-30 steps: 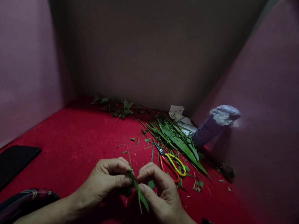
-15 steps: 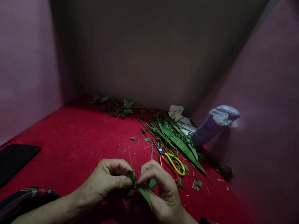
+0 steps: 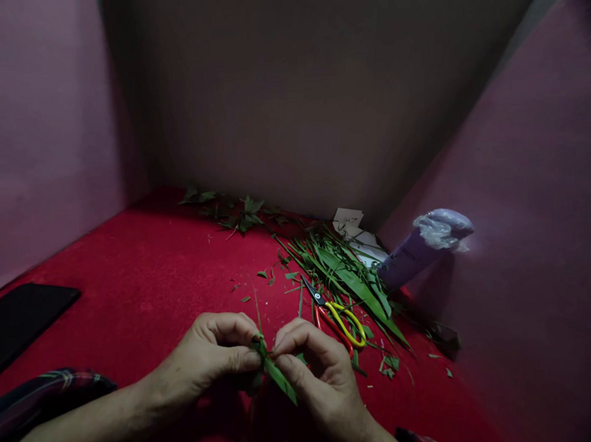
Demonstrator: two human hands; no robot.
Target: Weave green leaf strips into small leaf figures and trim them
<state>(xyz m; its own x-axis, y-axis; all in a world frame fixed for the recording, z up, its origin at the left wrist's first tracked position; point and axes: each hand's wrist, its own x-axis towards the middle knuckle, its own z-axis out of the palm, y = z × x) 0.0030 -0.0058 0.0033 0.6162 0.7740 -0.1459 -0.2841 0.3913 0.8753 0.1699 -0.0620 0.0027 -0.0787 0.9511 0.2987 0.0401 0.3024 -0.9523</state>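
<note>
My left hand [image 3: 212, 349] pinches a small knotted bundle of green leaf [image 3: 262, 349] between thumb and fingers. A thin stalk sticks up from the bundle, and a broader leaf strip [image 3: 281, 381] points down to the right. Just right of the bundle, my right hand [image 3: 319, 366] has its thumb and forefinger closed on what looks like a thin strand leading from it; the fingers partly hide it. Beyond my right hand lie scissors [image 3: 337, 317] with one yellow and one red handle, their blades pointing to the far left.
A heap of long green leaves [image 3: 352, 278] covers the red cloth [image 3: 172, 273] behind the scissors. Darker leafy sprigs [image 3: 246, 211] lie along the back wall. A purple container topped with clear plastic [image 3: 413, 255] leans at right, beside white papers [image 3: 367, 245]. A black flat object [image 3: 13, 330] is at left.
My right thumb has straightened, and its tip now meets the forefinger beside the bundle. More of the broad leaf strip shows between my hands. My left hand stays almost still.
</note>
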